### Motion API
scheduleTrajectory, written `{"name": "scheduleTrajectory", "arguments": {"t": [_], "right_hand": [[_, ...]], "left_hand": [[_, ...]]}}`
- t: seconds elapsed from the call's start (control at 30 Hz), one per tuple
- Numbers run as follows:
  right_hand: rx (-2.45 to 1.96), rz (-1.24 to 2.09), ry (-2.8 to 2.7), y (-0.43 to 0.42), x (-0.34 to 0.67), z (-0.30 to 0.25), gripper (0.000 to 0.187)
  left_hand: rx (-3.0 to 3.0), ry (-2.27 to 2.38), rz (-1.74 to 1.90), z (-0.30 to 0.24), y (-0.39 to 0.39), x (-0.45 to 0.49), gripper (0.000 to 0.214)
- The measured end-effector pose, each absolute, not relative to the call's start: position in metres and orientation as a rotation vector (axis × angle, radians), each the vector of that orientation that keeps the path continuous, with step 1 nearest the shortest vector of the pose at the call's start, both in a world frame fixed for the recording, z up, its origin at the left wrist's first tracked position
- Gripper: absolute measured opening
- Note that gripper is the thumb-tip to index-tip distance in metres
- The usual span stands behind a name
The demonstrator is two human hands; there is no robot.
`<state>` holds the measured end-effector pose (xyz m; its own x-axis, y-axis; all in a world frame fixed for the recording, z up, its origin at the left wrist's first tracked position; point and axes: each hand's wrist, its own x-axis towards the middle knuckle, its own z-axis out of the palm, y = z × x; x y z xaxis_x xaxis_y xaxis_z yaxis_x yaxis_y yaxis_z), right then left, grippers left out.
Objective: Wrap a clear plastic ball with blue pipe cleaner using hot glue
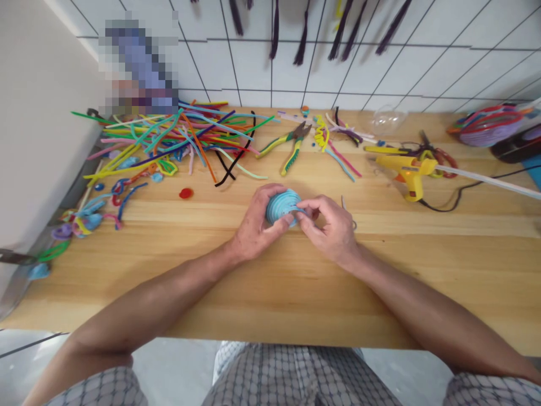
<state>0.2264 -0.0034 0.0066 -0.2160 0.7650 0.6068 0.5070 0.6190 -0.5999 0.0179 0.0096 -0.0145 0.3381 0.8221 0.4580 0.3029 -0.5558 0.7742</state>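
Note:
A light blue coil of wound pipe cleaner sits between both hands, just above the middle of the wooden table. My left hand is wrapped round the coil's left side, with the thumb under it. My right hand pinches the coil's right edge with fingertips pressed together. Both forearms reach in from the bottom of the view. A short grey wire piece lies just behind my right hand.
A heap of coloured pipe cleaners covers the table's back left. Pliers lie behind the hands. A yellow glue gun with its cord lies at right. Coiled baskets stand at far right. A red button-like piece lies at left.

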Motion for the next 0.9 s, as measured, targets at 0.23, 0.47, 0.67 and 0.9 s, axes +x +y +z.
{"name": "scheduleTrajectory", "arguments": {"t": [0.23,0.47,0.67,0.9], "right_hand": [[-1.049,0.363,-1.859,-0.0028,0.2267,0.0065,0.007],[-1.061,0.367,-1.849,-0.0032,0.2264,0.0071,0.006],[-1.059,0.372,-1.84,-0.0018,0.2273,0.0082,0.006],[-1.07,0.312,-1.853,0.0014,0.2305,0.0134,0.008]], "left_hand": [[2.154,0.964,1.241,-0.0126,0.0083,0.0178,0.056],[2.202,0.932,1.271,-0.0083,0.0042,0.0189,0.026],[2.258,0.913,1.301,-0.0081,0.0059,0.0197,0.02],[2.268,0.858,1.326,-0.0078,0.0052,0.0213,0.016]]}}
